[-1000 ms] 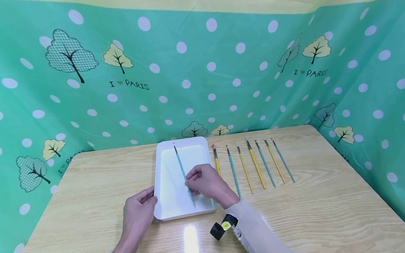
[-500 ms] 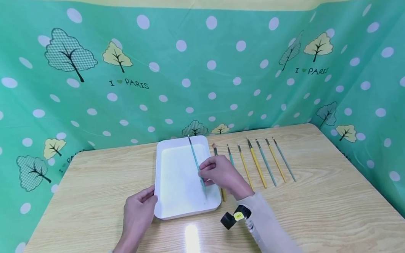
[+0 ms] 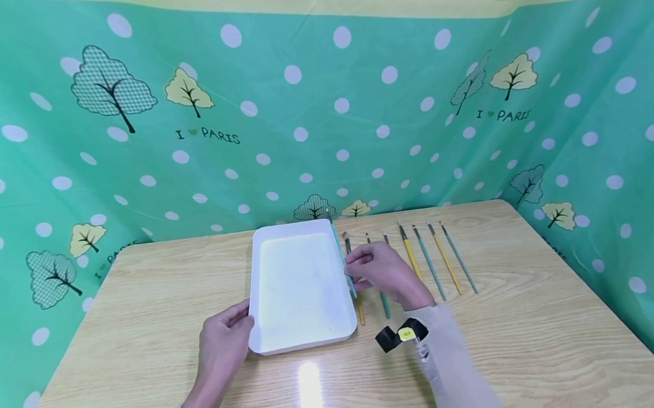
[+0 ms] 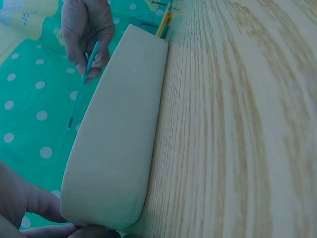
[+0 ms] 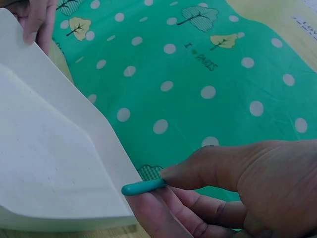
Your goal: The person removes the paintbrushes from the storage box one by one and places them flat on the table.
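Note:
A thin teal paintbrush (image 3: 337, 240) is pinched between the thumb and fingers of my right hand (image 3: 384, 269), just over the right rim of a white tray (image 3: 301, 291). Its dark tip points away from me. Seen from the right wrist, the rounded end of the paintbrush handle (image 5: 143, 187) sticks out between thumb and forefinger. My left hand (image 3: 223, 342) grips the tray's left wall near the front. In the left wrist view its fingers (image 4: 47, 206) hold the tray's near end, partly cut off by the frame edge.
Several more paintbrushes, yellow and teal, lie in a row right of the tray, such as a yellow brush (image 3: 444, 259) and a teal brush (image 3: 459, 258). My right hand covers parts of some. A green dotted curtain (image 3: 323, 136) hangs behind the wooden table (image 3: 534, 341).
My right hand has carried the teal paintbrush rightward, from above the middle of the tray to its right rim. My left hand has stayed at the tray's left side.

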Motion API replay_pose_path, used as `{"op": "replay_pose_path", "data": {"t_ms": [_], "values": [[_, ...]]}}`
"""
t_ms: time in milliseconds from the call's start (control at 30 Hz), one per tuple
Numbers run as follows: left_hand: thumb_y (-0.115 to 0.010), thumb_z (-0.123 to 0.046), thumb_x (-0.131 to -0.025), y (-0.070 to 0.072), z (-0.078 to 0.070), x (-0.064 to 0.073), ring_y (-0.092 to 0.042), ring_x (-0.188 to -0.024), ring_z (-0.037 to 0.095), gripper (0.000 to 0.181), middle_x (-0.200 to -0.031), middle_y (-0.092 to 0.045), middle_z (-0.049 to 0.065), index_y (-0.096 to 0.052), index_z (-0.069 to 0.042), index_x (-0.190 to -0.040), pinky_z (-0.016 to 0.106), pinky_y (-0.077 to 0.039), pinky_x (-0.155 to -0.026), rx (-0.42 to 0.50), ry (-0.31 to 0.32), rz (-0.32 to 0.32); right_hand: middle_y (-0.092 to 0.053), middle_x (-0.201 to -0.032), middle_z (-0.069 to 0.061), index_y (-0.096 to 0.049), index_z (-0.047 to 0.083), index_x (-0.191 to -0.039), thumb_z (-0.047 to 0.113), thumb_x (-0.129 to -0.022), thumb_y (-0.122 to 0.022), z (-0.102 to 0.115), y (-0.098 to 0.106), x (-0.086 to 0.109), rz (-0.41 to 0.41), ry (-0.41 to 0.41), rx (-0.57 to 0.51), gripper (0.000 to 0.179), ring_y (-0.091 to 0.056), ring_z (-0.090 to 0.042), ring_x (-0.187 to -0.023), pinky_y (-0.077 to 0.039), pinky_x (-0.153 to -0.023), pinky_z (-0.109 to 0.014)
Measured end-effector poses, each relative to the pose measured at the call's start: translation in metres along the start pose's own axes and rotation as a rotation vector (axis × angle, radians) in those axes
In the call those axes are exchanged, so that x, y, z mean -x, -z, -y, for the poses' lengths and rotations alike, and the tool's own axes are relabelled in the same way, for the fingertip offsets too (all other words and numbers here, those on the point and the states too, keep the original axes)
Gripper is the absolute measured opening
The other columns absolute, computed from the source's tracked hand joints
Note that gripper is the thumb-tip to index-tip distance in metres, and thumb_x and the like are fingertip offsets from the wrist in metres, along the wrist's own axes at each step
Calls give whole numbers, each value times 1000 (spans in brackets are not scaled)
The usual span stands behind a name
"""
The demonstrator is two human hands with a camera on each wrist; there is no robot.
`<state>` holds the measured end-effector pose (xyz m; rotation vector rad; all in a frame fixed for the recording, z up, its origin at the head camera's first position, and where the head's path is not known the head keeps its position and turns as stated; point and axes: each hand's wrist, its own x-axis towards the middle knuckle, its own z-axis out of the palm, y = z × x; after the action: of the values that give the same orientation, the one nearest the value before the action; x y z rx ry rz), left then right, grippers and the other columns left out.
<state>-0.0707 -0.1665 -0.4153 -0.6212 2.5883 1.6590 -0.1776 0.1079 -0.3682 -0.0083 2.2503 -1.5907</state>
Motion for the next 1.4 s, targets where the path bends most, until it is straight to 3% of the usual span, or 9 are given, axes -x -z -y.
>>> {"op": "replay_pose_path", "data": {"t_ms": [600,833,1400], "values": [[-54,-13,-100,0,0,0,-63,-128,34,43,-139,-63,22,-58,-3,-141,34,-58,-100,5,1,-5,-69,-108,-14,-64,-3,-124,10,-97,-67,-14,48,-1,0,-23,-16,30,-69,-21,-89,-65,-84,-38],[-54,-14,-100,0,0,0,-63,-128,34,43,-139,-63,22,-58,-3,-142,35,-57,-101,5,2,-3,-69,-114,-16,-61,-3,-127,11,-98,-66,-19,66,2,-26,-28,-35,33,-69,-27,-98,-64,-85,-35],[-54,-14,-100,1,0,0,-64,-128,32,43,-139,-64,20,-59,-4,-141,32,-57,-101,11,1,1,-64,-119,-7,-56,-5,-134,20,-100,-66,-38,115,15,-96,-24,-29,44,-70,-15,-97,-62,-87,-26]]}}
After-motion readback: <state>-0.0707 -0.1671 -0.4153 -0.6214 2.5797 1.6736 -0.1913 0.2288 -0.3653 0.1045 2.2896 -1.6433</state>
